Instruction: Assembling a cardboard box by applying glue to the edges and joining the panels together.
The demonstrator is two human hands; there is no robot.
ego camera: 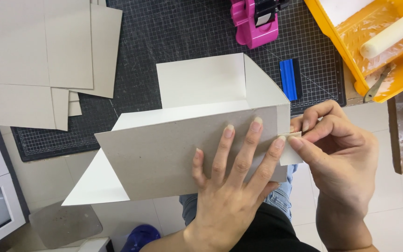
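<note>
**Two hands at one cardboard corner**

Two hands are seen working on a half-built cardboard box [183, 149]. The left hand [232, 186] is laid flat against the grey outer wall, its fingers [250, 144] spread wide and pointing up toward the top edge. The right hand [341, 154] is held just beside the left fingertips, at the upright corner of the box, where a short strip of tape [290, 151] is pinched between thumb and forefinger, with the other fingers curled in behind. The strip appears to touch the corner edge; how much of it is already stuck down cannot be told.

The box is held out from the table edge, above the lap, with its white inner faces turned up and away from the fingers.

To do this step well, it is judged that the wall should be kept square and pressed firm by the flat hand, so the two walls meet without a gap. The strip would best be centred over the corner, half on each wall, then smoothed outward from the edge so no wrinkle is trapped.

Beyond the fingertips, a black cutting mat [183, 32] is spread, with a pink tape dispenser [256, 21] and a blue scraper [289, 79] on it. Loose cardboard sheets [33, 51] are stacked far to the left of the left hand, and a yellow tray [364, 74] with a foam roller [392, 32] is set beyond the right hand.
</note>
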